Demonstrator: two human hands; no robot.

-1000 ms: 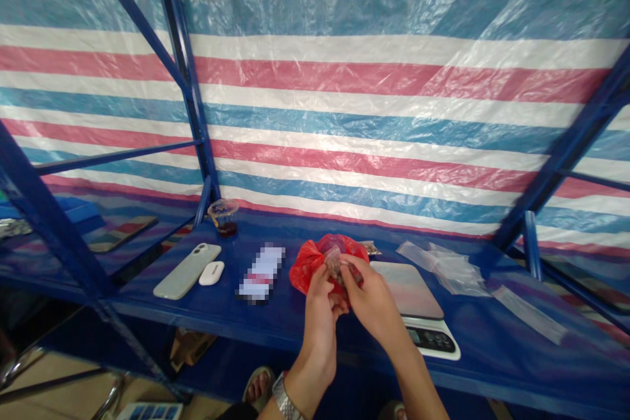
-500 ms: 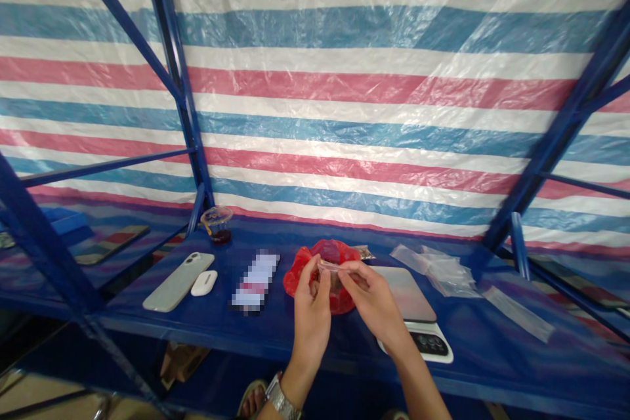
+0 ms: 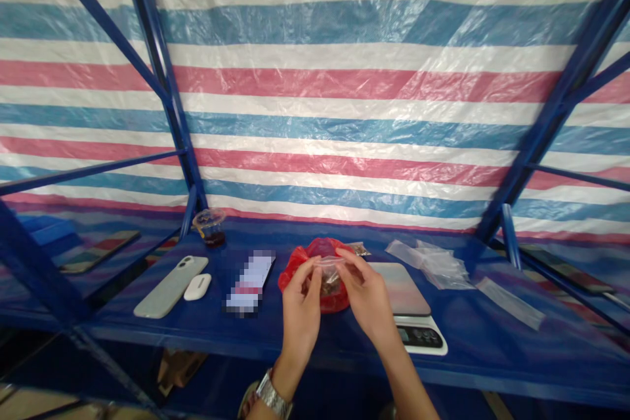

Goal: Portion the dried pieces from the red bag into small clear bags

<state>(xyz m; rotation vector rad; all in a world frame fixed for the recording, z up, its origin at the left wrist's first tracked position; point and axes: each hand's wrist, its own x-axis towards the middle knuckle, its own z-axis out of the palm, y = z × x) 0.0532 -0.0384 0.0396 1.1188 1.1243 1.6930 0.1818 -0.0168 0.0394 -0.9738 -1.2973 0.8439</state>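
Blue paint covers the desk and also the posts, which lean on both sides of the grips. Behind them, far beyond the grips, a shiny plastic sheet with red, white and blue stripes makes the wall. Below the desk, to the left of the grips, one sees a brown box.

Both grips are clamped on one small clear bag: the left grip pinches its one upper corner, the right grip the other. The bag is above the red bag, which lies open on the desk. Brownish pieces show through the clear plastic; I cannot tell if they are inside it or behind it.

Just to the right of the grips is a scale, partly under the right one; farther right lie a pile of clear bags and one strip. Left of the grips are a phone with blurred screen, a white case, a pale phone and, farther back, a cup.

Half a second ago the clear bag appeared only as a narrow band between the fingers; now its front is spread to view. The things lying on the desk have kept their places.
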